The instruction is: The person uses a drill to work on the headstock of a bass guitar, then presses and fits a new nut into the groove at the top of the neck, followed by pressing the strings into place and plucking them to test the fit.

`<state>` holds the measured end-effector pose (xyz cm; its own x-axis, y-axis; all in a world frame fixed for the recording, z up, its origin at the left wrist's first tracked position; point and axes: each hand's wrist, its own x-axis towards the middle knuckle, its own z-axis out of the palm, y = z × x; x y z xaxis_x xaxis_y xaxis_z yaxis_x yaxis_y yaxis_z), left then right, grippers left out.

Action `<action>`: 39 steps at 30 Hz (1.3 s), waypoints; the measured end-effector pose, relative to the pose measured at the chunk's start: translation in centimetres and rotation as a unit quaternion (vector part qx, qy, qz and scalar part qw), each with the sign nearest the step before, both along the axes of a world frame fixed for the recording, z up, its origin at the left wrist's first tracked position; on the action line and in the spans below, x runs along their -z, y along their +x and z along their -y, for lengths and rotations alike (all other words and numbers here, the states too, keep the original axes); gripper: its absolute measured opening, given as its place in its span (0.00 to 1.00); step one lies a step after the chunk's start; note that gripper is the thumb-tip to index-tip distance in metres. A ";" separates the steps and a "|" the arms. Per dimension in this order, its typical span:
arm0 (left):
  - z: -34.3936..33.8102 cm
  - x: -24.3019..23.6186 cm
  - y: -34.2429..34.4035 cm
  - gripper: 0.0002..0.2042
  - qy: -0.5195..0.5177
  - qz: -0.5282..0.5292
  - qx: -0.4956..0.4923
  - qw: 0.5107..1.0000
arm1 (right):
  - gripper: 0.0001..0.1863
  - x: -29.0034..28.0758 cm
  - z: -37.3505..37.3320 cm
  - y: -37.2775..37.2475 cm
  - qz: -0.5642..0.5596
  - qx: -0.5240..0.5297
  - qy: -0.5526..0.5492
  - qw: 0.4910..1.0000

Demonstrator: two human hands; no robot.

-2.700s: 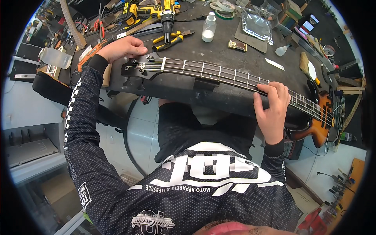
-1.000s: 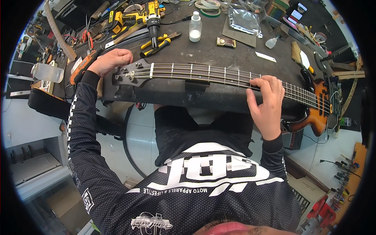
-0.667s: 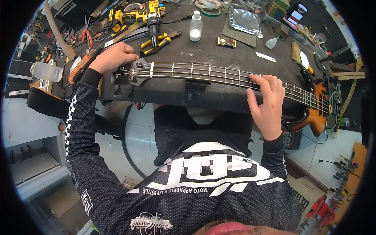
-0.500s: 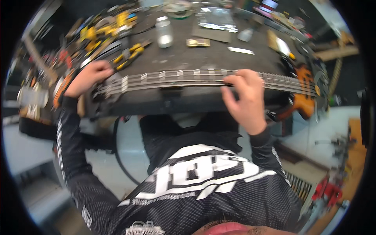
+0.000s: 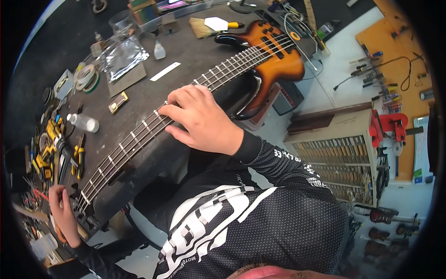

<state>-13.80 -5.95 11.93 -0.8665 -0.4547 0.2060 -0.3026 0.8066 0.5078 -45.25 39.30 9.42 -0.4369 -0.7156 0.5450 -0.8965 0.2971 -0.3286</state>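
A bass guitar [image 5: 272,58] with a sunburst body and a dark fretted neck lies slantwise across the bench, body at the far right and headstock at the near left. Over the middle of the neck is my right hand [image 5: 202,118], its bent fingers at the strings and its thumb apart from them. Beside the headstock, my left hand [image 5: 62,211] has its fingers curled in. Whatever they grip, if anything, is hidden. The headstock itself is mostly dark and hard to make out.
The dark bench [image 5: 139,97] holds a white-capped bottle [image 5: 83,122], yellow-handled pliers [image 5: 80,160], a small gold box [image 5: 118,102], a white strip [image 5: 165,71], a silver bag [image 5: 125,58] and a brush [image 5: 204,28]. A drawer cabinet [image 5: 332,160] stands at the right.
My view has swung to the right and tilted, so the bass now runs diagonally. My right hand stays over the middle of the neck, my left by the headstock.
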 end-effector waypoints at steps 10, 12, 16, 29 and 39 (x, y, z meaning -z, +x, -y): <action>-11.7 0.6 -0.2 0.15 -0.206 0.009 0.063 0.977 | 0.24 -0.4 -7.1 -6.0 -0.017 0.063 0.036 0.997; -11.9 1.3 0.1 0.18 -0.217 0.015 0.054 0.975 | 0.24 -0.4 -8.6 -7.3 -0.022 0.075 0.036 0.996; -12.6 2.7 -0.3 0.16 -0.255 -0.006 0.032 0.966 | 0.22 -0.6 -11.0 -9.3 -0.014 0.095 0.053 0.994; -16.5 0.8 -2.1 0.16 -0.148 -0.025 -0.044 0.988 | 0.18 -1.0 -10.9 -10.9 -0.045 0.068 0.074 0.994; -17.0 0.1 -3.5 0.22 -0.280 0.001 -0.056 0.958 | 0.29 -1.6 -11.9 -13.4 -0.026 0.029 0.173 0.984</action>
